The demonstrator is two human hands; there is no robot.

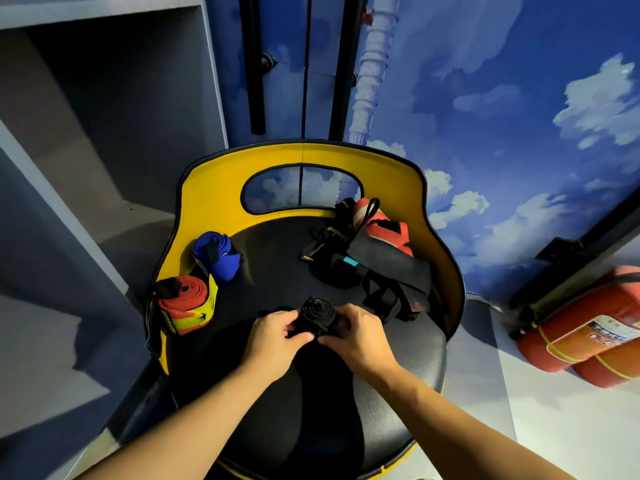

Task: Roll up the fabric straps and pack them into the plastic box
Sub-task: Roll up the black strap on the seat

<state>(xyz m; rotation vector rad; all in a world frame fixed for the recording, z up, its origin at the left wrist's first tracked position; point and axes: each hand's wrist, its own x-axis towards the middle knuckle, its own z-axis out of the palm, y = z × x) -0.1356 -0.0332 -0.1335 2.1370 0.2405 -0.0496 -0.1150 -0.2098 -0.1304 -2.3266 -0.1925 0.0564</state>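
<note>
A black fabric strap (318, 314), wound into a tight roll, sits just above the middle of the black chair seat (277, 282). My left hand (273, 336) grips its left side and my right hand (356, 336) grips its right side. A rolled blue strap (218, 255) and a rolled red strap with a yellow end (183, 303) lie at the seat's left edge. A loose heap of black straps (377, 271) with a red-and-white strap (381, 225) lies at the back right. No plastic box is in view.
The chair has a yellow backrest (304, 157) with an oval cut-out. Grey shelving (86, 133) stands to the left. A wall painted with sky and clouds (502, 133) is behind. Two red fire extinguishers (585, 334) lie on the floor at the right.
</note>
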